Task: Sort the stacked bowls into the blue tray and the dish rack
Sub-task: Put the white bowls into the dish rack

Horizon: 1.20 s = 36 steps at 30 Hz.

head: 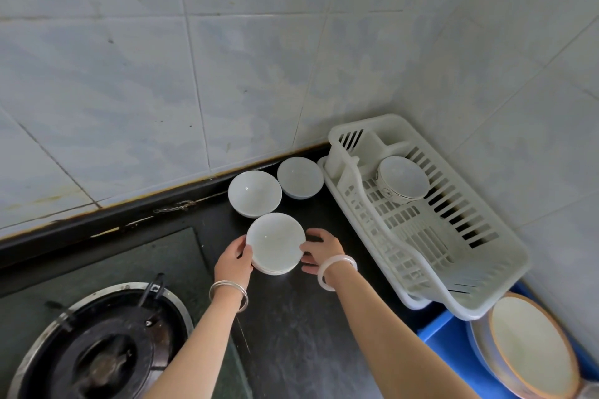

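Observation:
A short stack of white bowls [275, 241] stands on the dark counter. My left hand [234, 261] grips its left side and my right hand [319, 251] touches its right side, fingers curled on the rim. Two more white bowls sit behind it: one [254, 193] just beyond the stack and another [299, 177] by the wall. The white dish rack [470, 295] lies to the right with a patterned bowl [403, 180] resting in it. The blue tray [436, 334] shows at the lower right, holding plates [531, 342].
A gas burner [107, 350] on a dark glass hob fills the lower left. Tiled walls close the back and the right side, forming a corner behind the rack. Bare dark counter [291, 317] runs between my forearms.

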{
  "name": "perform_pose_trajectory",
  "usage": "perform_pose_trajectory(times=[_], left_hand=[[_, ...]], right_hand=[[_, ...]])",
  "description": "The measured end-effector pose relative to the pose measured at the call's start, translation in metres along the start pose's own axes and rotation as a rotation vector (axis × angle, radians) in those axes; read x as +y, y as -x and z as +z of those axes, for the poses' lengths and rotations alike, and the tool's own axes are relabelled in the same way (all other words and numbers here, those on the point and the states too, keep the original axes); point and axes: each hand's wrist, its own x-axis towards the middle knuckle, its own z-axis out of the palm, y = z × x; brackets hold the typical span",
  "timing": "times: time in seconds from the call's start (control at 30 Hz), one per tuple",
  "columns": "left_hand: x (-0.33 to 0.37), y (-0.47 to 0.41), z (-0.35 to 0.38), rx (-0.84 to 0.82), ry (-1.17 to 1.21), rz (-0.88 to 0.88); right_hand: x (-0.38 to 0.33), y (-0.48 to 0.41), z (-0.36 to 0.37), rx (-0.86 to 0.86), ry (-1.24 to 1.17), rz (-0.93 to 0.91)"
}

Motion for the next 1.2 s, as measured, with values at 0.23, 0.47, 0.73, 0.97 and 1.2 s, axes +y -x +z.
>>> perform_pose_trajectory(times=[0.23,0.47,0.73,0.97,1.2], left_hand=[[0.011,0.008,0.006,0.020,0.086,-0.071],[0.047,0.031,0.026,-0.036,0.094,0.114],[0.110,0.066,0.110,-0.264,0.070,0.267],[0.133,0.088,0.204,-0.485,-0.032,0.160],[0.116,0.085,0.279,-0.602,-0.074,-0.003]], right_hand=[[0.003,0.000,-0.001,-0.078,-0.027,-0.015],[-0.007,0.020,-0.048,-0.030,-0.114,-0.185],[-0.035,0.054,-0.161,0.111,-0.153,-0.321],[-0.027,0.049,-0.256,0.217,-0.226,-0.237],[-0.008,0.010,-0.306,0.360,-0.137,-0.151]])
